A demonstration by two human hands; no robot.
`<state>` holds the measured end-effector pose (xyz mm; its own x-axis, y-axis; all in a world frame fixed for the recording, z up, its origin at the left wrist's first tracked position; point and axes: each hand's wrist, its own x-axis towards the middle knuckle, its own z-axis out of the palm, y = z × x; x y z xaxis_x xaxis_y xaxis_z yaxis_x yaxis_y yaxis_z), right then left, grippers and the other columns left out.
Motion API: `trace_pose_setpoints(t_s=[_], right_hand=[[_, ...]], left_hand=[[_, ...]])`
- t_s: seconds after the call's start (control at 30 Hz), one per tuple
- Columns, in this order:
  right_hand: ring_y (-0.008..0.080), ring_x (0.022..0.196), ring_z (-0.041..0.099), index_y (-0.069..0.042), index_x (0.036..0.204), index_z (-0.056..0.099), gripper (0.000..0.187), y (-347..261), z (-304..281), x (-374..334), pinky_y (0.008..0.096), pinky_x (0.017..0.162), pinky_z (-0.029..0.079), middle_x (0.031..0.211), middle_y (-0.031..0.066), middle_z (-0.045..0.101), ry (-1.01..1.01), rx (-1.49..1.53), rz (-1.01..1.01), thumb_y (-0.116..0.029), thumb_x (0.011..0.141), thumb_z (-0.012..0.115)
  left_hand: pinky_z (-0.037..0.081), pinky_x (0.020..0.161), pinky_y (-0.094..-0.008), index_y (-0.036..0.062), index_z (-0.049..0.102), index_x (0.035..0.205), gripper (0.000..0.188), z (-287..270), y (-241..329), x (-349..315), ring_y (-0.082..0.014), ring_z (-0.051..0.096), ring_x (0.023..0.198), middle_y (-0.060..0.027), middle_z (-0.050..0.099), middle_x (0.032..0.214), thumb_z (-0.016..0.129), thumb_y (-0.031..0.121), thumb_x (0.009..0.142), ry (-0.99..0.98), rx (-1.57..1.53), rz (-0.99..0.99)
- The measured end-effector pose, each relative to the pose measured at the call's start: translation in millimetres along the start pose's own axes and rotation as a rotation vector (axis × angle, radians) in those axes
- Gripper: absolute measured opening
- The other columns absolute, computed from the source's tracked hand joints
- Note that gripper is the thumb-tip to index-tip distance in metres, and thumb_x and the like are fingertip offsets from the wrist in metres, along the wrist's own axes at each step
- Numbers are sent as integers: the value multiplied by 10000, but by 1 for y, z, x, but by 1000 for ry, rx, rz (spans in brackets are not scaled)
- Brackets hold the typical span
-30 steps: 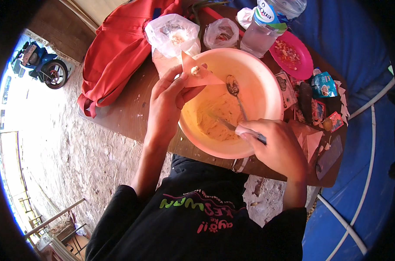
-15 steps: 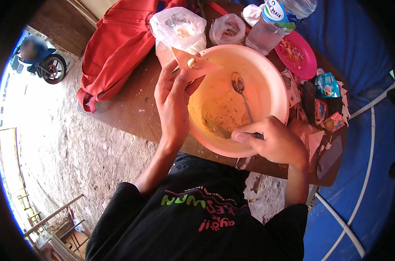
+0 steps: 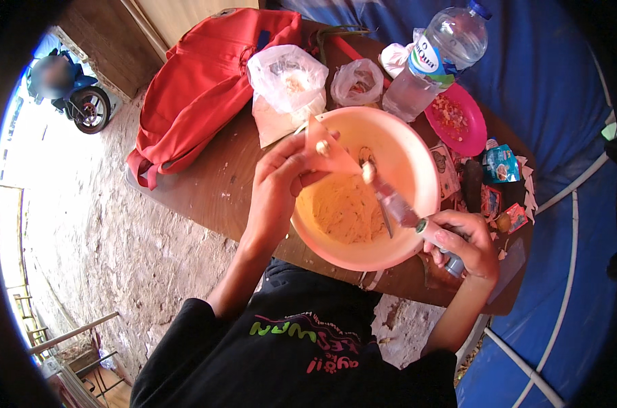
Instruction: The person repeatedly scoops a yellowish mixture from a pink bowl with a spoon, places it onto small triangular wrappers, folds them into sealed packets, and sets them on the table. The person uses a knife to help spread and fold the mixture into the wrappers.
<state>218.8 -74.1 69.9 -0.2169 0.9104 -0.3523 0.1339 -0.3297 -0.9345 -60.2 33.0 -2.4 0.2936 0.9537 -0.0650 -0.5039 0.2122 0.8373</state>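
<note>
Between the fingers of my left hand [image 3: 279,175] is a thin triangular wrapper [image 3: 335,160] with a small pale dab of filling on it. My right hand [image 3: 463,246] grips the handle of a knife [image 3: 398,205], its blade smeared and carrying a lump of paste [image 3: 369,172] at the tip. That tip is close to the wrapper's right corner. Both are above a large pale pink bowl [image 3: 417,160], where yellowish paste [image 3: 339,212] coats the bottom. A spoon [image 3: 386,222] leans inside the bowl, partly hidden behind the knife.
Beyond the bowl stand plastic bags [image 3: 288,78] and a large water bottle [image 3: 424,78]. A pink plate [image 3: 475,132] of chopped food and several small packets [image 3: 501,164] lie at the right. A red backpack [image 3: 193,88] rests on the wooden table [image 3: 216,173] at the left.
My right hand has lifted the knife from the paste, moved right, and now holds its loaded tip up by the wrapper. The left hand still holds the wrapper, slightly lower in the picture.
</note>
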Motion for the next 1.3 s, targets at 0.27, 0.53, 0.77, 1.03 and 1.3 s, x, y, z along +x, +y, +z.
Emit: trace_pose_setpoints(t_s=[0.27, 0.53, 0.77, 1.03, 1.3], right_hand=[[199, 1039, 653, 38, 1119, 662, 315, 26, 16, 2, 321, 924, 500, 1079, 126, 683, 430, -415, -472, 26, 815, 743], [207, 986, 667, 14, 1093, 665, 308, 34, 17, 10, 310, 863, 526, 1071, 123, 669, 486, -575, -590, 43, 801, 757], [220, 941, 682, 21, 1051, 673, 239, 40, 17, 9, 311, 821, 543, 1056, 119, 655, 541, -617, -587, 54, 822, 735], [226, 931, 681, 3, 1117, 685, 286, 29, 12, 1, 326, 795, 548, 1049, 126, 657, 644, -767, -580, 62, 838, 712], [288, 808, 717, 42, 997, 727, 180, 7, 19, 3, 365, 739, 548, 903, 159, 725, 218, -701, -286, -47, 840, 719]], left_hand=[[585, 907, -347, -113, 551, 1308, 390, 19, 14, -10, -237, 712, 1001, -167, 693, 1145, 556, 73, 965, -220, 47, -330], [565, 908, -308, -96, 570, 1309, 375, 24, 18, -12, -184, 695, 1021, -129, 689, 1173, 520, 86, 985, -288, 100, -433], [594, 859, -339, -116, 596, 1248, 354, 26, 21, -18, -238, 723, 951, -174, 708, 1098, 569, 90, 962, -263, 83, -371], [563, 946, -394, -118, 552, 1303, 443, 10, 18, -11, -298, 708, 1033, -246, 671, 1212, 567, 168, 966, -317, 81, -379], [537, 998, -367, -25, 402, 1476, 466, 6, -10, 6, -232, 640, 1167, -183, 618, 1302, 463, 69, 1024, -72, 58, -163]])
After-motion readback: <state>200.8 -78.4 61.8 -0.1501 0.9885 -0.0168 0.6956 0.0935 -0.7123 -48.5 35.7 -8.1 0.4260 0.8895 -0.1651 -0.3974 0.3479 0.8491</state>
